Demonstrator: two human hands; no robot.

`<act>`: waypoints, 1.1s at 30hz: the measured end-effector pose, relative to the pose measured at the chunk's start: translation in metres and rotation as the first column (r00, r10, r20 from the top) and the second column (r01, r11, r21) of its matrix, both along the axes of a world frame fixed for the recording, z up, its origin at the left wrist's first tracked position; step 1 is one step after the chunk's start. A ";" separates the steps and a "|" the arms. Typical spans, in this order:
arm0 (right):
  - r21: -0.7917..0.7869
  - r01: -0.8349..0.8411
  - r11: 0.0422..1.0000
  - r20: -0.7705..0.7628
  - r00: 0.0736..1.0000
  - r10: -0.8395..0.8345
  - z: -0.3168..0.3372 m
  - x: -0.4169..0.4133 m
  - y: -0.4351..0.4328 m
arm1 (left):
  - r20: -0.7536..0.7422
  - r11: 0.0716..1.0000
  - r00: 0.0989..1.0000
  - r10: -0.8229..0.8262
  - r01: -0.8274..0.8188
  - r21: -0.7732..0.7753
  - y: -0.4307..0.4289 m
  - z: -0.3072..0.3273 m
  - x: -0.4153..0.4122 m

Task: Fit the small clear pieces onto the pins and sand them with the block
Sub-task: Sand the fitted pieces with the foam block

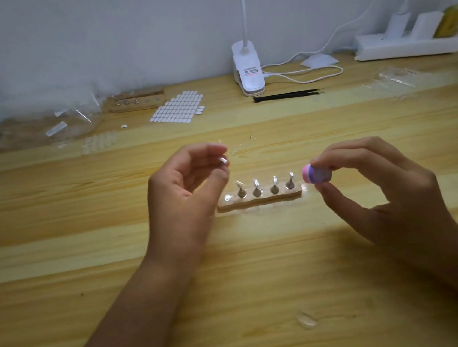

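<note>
Centre frame: four metal pins (257, 190) with clear tips stand in a small wooden strip (259, 201). Just above its left end, the left hand (179, 196) pinches a small shiny piece (223, 161) between thumb and fingers (213, 148). By its right end, the right hand (389, 183) pinches a pink-and-purple sanding block (316, 175), over the pale wooden tabletop (263, 283).

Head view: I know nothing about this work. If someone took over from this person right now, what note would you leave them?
Left hand: pinches one pin above the holder's left end.
Right hand: pinches the block by the holder's right end.
Holder: four pins stand in it, each seemingly tipped with a clear piece; its leftmost socket is empty.
Loose piece: lies on the table, nearer the person.
Left: probably sand at the held pin and return it to the socket. Which pieces are already sanded cannot be told.
</note>
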State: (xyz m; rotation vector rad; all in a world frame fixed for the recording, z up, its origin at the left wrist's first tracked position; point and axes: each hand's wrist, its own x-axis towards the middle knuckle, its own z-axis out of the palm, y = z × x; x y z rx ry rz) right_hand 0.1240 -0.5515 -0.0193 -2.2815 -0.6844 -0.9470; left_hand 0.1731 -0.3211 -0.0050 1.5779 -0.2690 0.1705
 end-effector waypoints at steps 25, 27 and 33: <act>-0.401 -0.452 0.797 -0.473 0.847 0.242 0.016 -0.051 0.015 | -0.120 0.821 0.992 -0.043 0.103 0.562 0.020 -0.004 0.013; -0.476 -0.412 0.777 -0.440 0.876 0.195 0.009 -0.056 0.025 | -0.099 0.814 0.995 -0.029 0.081 0.575 0.018 -0.007 0.011; -0.425 -0.393 0.816 -0.421 0.883 0.206 0.006 -0.042 0.038 | -0.045 0.832 0.999 0.008 0.018 0.554 0.020 -0.012 0.015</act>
